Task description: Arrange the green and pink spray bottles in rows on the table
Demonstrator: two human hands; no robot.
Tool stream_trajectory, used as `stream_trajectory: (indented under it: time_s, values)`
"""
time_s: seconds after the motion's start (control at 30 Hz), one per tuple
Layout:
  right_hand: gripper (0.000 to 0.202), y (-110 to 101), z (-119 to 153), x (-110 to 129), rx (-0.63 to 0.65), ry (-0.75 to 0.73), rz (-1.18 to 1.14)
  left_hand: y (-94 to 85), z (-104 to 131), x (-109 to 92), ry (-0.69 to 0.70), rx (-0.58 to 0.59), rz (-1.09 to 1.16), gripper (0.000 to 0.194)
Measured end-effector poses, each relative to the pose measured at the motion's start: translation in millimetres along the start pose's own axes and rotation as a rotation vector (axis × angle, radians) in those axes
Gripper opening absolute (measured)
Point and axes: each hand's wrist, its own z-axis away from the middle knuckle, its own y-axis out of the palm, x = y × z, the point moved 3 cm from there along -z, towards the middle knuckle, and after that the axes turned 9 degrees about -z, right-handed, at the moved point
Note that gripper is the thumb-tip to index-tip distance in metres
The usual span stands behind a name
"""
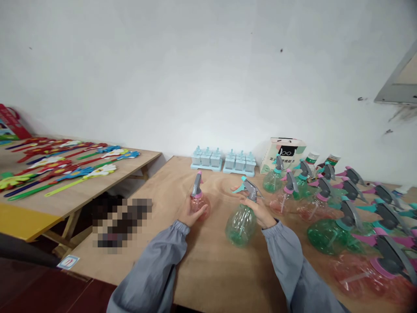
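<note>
Left hand [189,214] grasping a pink spray bottle [204,201] at the middle of the bench [224,278]: the thumb lies across the near side of the rounded body, pointing to the right, while the fingers bend around its left side. The bottle stands roughly upright, its grey head and pink nozzle rising clear above the grip. Right hand [261,211] grasping a green spray bottle [240,227] just to the right; it reaches in from the right side and holds the neck, below the grey head, with a fingertip showing beyond the turquoise trigger. The green body hangs below the grip, slightly tilted; whether its base touches the wood cannot be told. Both forearms, in grey sleeves [295,261], enter from the lower corners and converge towards the centre, the hands apart at similar height and the cuffs gathered at the wrists. Behind the two bottles, two pale-blue ice-pop mould sets [240,162] stand near the wall, beside a printed carton [273,157]. To the right, further pink and green spray bottles [327,237] crowd the bench, well within reach of the right forearm.
</note>
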Motion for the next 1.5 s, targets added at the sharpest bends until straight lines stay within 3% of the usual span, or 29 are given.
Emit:
stream_trajectory:
  time_s: [0.2, 0.43, 0.7, 0.87, 1.03, 1.13, 1.2, 1.37, 1.5]
  values:
    - [0.039, 1.3, 0.2, 7.3, 0.073, -0.08, 0.022, 1.0, 0.6, 3.3, -0.044, 0.039, -0.009, 0.059]
    - [0.036, 3.1, 1.3, 11.3, 0.05, -0.078, 0.023, 2.0, 1.4, 3.7, -0.033, 0.02, 0.005, 0.058]
    - [0.021, -6.8, -1.4, 0.9, -0.244, -0.009, -0.11, 0.4, -0.1, -0.8, 0.027, 0.018, -0.002, 0.056]
    - [0.022, -7.1, -2.2, 2.7, -0.149, -0.002, -0.077, 1.4, 0.2, 2.1, 0.005, -0.006, -0.006, 0.058]
    - [0.028, -0.9, -1.4, 11.8, -0.012, -0.088, -0.028, 2.7, 0.5, 8.8, -0.007, 0.035, -0.017, 0.058]
    - [0.024, 1.5, -1.0, 12.6, 0.008, -0.129, 0.001, 1.6, 0.0, 7.6, -0.002, 0.042, -0.015, 0.058]
    - [0.02, 0.6, -1.0, 10.1, -0.045, -0.166, 0.007, 0.4, -0.3, 4.8, -0.009, 0.04, -0.025, 0.058]
    - [0.024, -12.6, -0.8, -0.8, -0.384, -0.22, -0.055, -0.6, -0.3, 1.5, -0.016, 0.042, -0.024, 0.058]
    - [0.029, -20.9, 0.3, 2.4, -0.386, -0.214, 0.058, 1.3, 0.3, 5.2, 0.002, 0.055, -0.022, 0.057]
